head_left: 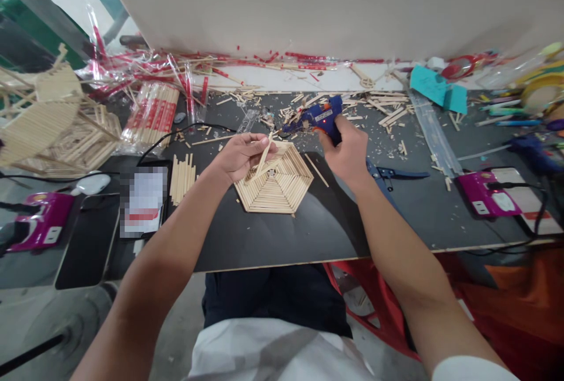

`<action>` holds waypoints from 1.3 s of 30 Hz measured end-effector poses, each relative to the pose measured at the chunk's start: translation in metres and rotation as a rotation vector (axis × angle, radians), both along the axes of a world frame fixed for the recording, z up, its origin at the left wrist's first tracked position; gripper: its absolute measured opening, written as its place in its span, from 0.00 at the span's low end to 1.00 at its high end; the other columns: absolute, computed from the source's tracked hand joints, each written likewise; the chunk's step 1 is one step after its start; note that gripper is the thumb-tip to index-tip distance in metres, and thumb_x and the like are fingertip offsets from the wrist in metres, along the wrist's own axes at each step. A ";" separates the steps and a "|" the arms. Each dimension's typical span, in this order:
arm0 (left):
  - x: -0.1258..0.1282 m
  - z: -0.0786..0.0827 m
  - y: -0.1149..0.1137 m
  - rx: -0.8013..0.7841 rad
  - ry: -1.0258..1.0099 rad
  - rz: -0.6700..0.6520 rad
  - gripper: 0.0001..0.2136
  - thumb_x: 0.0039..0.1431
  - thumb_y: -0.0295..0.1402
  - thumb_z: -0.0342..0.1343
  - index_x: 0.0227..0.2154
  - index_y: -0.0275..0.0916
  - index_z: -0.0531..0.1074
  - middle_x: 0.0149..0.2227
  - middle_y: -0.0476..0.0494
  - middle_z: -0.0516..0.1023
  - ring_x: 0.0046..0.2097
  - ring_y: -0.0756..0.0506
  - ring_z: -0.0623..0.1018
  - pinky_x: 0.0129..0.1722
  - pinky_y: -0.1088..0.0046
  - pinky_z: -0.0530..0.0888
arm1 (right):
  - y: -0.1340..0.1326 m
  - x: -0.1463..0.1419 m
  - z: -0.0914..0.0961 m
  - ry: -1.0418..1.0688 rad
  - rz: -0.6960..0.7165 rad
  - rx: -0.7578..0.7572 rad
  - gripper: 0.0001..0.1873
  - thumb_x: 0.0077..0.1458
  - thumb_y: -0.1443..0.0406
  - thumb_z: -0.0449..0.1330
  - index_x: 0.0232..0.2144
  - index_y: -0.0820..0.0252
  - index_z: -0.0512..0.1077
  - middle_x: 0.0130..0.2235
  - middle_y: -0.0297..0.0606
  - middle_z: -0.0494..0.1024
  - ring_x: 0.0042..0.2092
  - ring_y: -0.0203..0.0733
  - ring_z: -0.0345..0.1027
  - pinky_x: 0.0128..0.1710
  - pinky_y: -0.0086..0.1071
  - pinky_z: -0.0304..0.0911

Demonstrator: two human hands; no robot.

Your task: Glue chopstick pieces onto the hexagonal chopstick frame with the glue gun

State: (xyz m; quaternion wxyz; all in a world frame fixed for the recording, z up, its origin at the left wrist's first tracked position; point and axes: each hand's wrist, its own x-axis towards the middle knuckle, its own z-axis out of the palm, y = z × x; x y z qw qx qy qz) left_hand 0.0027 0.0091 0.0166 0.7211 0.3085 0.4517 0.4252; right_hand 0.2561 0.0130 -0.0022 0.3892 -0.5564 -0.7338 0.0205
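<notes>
My left hand (244, 155) pinches a thin wooden stick (263, 157), tilted upright over a hexagonal panel (282, 193) built of rows of such sticks. That panel lies flat on the dark table, with a small dark star-like gap at its centre. My right hand (346, 149) is closed round the handle of a blue hot glue gun (321, 117). The gun's nozzle points left, close to the top end of the stick; whether it touches cannot be made out. A single loose stick (317, 170) lies just right of the panel.
Cut sticks (183, 178) and wrapped stick bundles (152, 112) lie left, near phones (88, 240) and a pink power strip (42, 219). Stick scraps litter the back. Right are blue cutters (392, 174) and another pink power strip (487, 196). A stick-built model (57, 128) stands far left.
</notes>
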 end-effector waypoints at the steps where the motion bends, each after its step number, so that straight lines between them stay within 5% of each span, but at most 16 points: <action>1: 0.000 0.000 0.000 -0.003 -0.005 -0.006 0.05 0.59 0.22 0.66 0.31 0.33 0.75 0.29 0.43 0.82 0.32 0.51 0.83 0.32 0.81 0.78 | 0.000 0.000 0.000 0.002 -0.001 0.000 0.12 0.63 0.58 0.56 0.44 0.57 0.72 0.41 0.49 0.80 0.48 0.60 0.76 0.48 0.51 0.71; 11: -0.001 0.004 -0.002 -0.029 -0.049 -0.042 0.05 0.62 0.21 0.62 0.30 0.34 0.77 0.29 0.44 0.82 0.30 0.53 0.82 0.32 0.83 0.77 | 0.004 0.005 0.001 0.022 -0.146 -0.095 0.12 0.58 0.58 0.64 0.41 0.57 0.72 0.36 0.45 0.78 0.42 0.57 0.75 0.46 0.51 0.70; 19: -0.003 0.008 -0.002 -0.019 -0.053 -0.001 0.04 0.60 0.24 0.65 0.29 0.34 0.77 0.30 0.46 0.81 0.33 0.51 0.82 0.35 0.80 0.77 | 0.013 0.030 -0.008 -0.061 -0.249 -0.160 0.21 0.49 0.64 0.70 0.46 0.65 0.75 0.46 0.55 0.78 0.51 0.63 0.72 0.55 0.57 0.66; 22: -0.005 0.008 -0.001 -0.002 -0.052 -0.005 0.05 0.58 0.25 0.67 0.29 0.35 0.77 0.30 0.48 0.81 0.32 0.53 0.80 0.34 0.81 0.76 | 0.004 0.035 0.014 -0.079 -0.116 -0.172 0.17 0.51 0.65 0.69 0.45 0.61 0.77 0.49 0.51 0.77 0.48 0.55 0.73 0.54 0.52 0.68; 25: -0.007 0.006 0.001 0.026 -0.058 -0.042 0.06 0.55 0.28 0.70 0.29 0.35 0.78 0.28 0.50 0.79 0.28 0.55 0.77 0.30 0.83 0.73 | -0.008 0.035 0.038 -0.127 0.238 -0.557 0.16 0.53 0.63 0.68 0.45 0.58 0.79 0.44 0.43 0.80 0.38 0.44 0.74 0.44 0.42 0.71; 28: -0.009 0.002 0.002 0.044 -0.049 -0.049 0.09 0.52 0.32 0.73 0.30 0.35 0.78 0.28 0.50 0.79 0.26 0.57 0.74 0.27 0.83 0.71 | -0.014 0.034 0.049 -0.176 0.445 -0.881 0.32 0.47 0.64 0.70 0.57 0.56 0.74 0.47 0.42 0.79 0.38 0.43 0.73 0.38 0.35 0.71; 32: -0.009 -0.001 0.004 0.047 -0.047 -0.044 0.09 0.52 0.32 0.73 0.30 0.35 0.78 0.29 0.49 0.79 0.28 0.56 0.74 0.30 0.82 0.72 | -0.013 0.033 0.045 -0.182 0.488 -0.965 0.49 0.42 0.65 0.71 0.67 0.53 0.65 0.54 0.45 0.73 0.40 0.43 0.71 0.34 0.34 0.70; 39: -0.009 -0.001 0.004 0.057 -0.050 -0.057 0.09 0.51 0.33 0.73 0.29 0.36 0.79 0.28 0.50 0.78 0.26 0.56 0.73 0.27 0.83 0.71 | -0.010 0.030 0.039 -0.210 0.510 -0.995 0.51 0.41 0.63 0.74 0.68 0.54 0.65 0.43 0.40 0.75 0.38 0.44 0.69 0.36 0.35 0.67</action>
